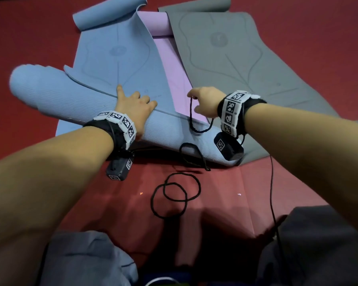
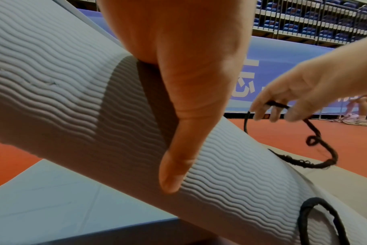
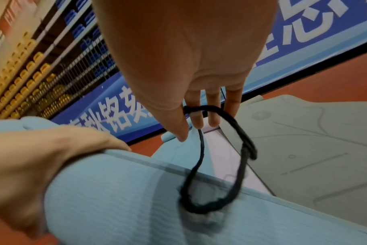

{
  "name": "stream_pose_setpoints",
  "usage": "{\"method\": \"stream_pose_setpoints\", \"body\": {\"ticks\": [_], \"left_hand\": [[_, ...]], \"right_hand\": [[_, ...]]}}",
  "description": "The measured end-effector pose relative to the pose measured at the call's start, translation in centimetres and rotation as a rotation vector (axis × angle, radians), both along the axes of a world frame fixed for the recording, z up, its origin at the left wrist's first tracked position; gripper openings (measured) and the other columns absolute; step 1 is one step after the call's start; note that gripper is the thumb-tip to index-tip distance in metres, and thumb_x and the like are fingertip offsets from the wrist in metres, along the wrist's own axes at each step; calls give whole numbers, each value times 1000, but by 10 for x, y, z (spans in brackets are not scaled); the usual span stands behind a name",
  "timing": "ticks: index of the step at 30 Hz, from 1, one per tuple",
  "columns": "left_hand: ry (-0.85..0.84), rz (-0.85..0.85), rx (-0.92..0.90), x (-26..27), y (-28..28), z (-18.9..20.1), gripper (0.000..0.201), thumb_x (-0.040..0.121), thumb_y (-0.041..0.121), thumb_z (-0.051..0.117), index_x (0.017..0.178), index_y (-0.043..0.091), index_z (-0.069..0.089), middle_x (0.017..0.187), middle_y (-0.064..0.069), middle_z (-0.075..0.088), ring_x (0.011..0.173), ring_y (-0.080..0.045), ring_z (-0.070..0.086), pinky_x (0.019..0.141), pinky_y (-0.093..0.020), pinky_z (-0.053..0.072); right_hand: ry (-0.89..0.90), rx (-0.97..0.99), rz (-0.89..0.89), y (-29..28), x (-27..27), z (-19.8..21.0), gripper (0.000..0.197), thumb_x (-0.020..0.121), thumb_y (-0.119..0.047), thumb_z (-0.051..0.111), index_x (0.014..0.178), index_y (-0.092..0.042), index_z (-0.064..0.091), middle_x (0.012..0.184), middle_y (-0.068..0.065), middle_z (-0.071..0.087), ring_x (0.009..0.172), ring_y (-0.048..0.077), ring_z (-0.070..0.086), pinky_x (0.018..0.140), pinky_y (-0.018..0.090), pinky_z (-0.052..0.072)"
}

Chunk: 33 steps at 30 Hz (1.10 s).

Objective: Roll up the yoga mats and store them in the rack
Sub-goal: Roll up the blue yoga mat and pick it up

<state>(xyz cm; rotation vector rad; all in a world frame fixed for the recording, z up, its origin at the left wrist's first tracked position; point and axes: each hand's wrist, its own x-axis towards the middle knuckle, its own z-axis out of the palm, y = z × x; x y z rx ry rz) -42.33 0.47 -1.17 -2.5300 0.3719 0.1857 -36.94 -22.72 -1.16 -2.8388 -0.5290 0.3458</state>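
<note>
A rolled blue mat (image 1: 60, 96) lies slantwise on the red floor, from upper left to lower right. My left hand (image 1: 135, 104) grips the roll's middle from above. Its thumb (image 2: 178, 149) lies down the near side and its fingers curl over the far side. My right hand (image 1: 203, 100) hovers just above the roll's right part and pinches a black elastic loop (image 1: 201, 131), which hangs down and touches the roll (image 3: 115, 207). A second black loop (image 1: 192, 153) lies against the roll's right end; I cannot tell if it goes around it.
Behind the roll lie a flat blue mat (image 1: 116, 48), a purple mat (image 1: 170, 65) and a grey mat (image 1: 236, 58), overlapping. Two more black loops (image 1: 174, 195) lie on the red floor near my knees. A thin black cable (image 1: 274, 203) trails at the right.
</note>
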Motion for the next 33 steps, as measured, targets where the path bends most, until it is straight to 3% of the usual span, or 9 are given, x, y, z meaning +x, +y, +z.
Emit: {"method": "stream_pose_setpoints", "body": {"ticks": [5, 10, 12, 16, 22, 25, 28, 30, 33], "left_hand": [[60, 69, -46, 2, 9, -8, 110, 42, 44, 87, 139, 30, 37, 126, 6, 53, 123, -23, 47, 105, -76, 20], [94, 94, -61, 6, 11, -11, 112, 40, 45, 88, 139, 30, 37, 126, 7, 53, 123, -23, 47, 105, -75, 21], [103, 98, -67, 8, 11, -10, 111, 41, 43, 87, 139, 29, 37, 126, 6, 53, 124, -23, 46, 105, -75, 21], [110, 99, -74, 13, 13, -12, 112, 38, 42, 88, 137, 29, 39, 123, 6, 53, 122, -23, 47, 105, -75, 21], [120, 101, -77, 16, 10, -14, 110, 37, 42, 88, 136, 29, 40, 122, 6, 53, 121, -23, 48, 105, -74, 21], [133, 111, -83, 16, 13, -14, 112, 36, 44, 88, 135, 29, 41, 121, 6, 54, 120, -23, 48, 104, -75, 22], [142, 118, -75, 16, 12, -14, 113, 35, 46, 89, 135, 29, 40, 122, 6, 53, 121, -24, 48, 104, -75, 22], [138, 118, -74, 15, 11, -13, 112, 35, 45, 89, 134, 29, 41, 122, 5, 53, 120, -24, 48, 104, -75, 22], [135, 118, -74, 14, 10, -11, 110, 34, 44, 89, 133, 29, 42, 120, 6, 53, 119, -24, 48, 104, -75, 22]], "right_hand": [[121, -264, 103, -9, -3, -35, 76, 80, -25, 74, 146, -31, 38, 143, 11, 40, 125, 35, 49, 99, 42, 48], [137, -264, 197, -13, -6, -56, 98, 62, -41, 88, 145, -35, 37, 157, 10, 8, 128, 35, 45, 101, 46, 48], [131, -215, 229, -11, -8, -61, 98, 60, -43, 89, 142, -30, 38, 148, 8, 22, 121, 34, 49, 95, 47, 50], [49, -145, 248, -5, -16, -70, 66, 73, -29, 81, 128, -24, 46, 117, 8, 44, 97, 30, 55, 76, 42, 52], [79, -56, 195, -3, -15, -74, 37, 82, -5, 60, 117, -15, 53, 103, 15, 63, 93, 35, 59, 75, 38, 49], [65, 89, 110, 2, -10, -59, 23, 85, -7, 54, 104, -15, 64, 96, 9, 68, 88, 30, 63, 74, 32, 50], [84, 282, 24, 9, -3, -34, 31, 82, 1, 44, 90, -16, 68, 74, -2, 68, 68, 19, 72, 69, 27, 56], [95, 395, -5, 13, 0, -21, 31, 82, 4, 45, 90, -15, 68, 74, -8, 68, 59, 13, 72, 65, 21, 56], [67, 526, -27, 18, 2, -12, 14, 83, 2, 60, 88, -9, 68, 88, 4, 72, 53, 8, 69, 54, 17, 53]]}}
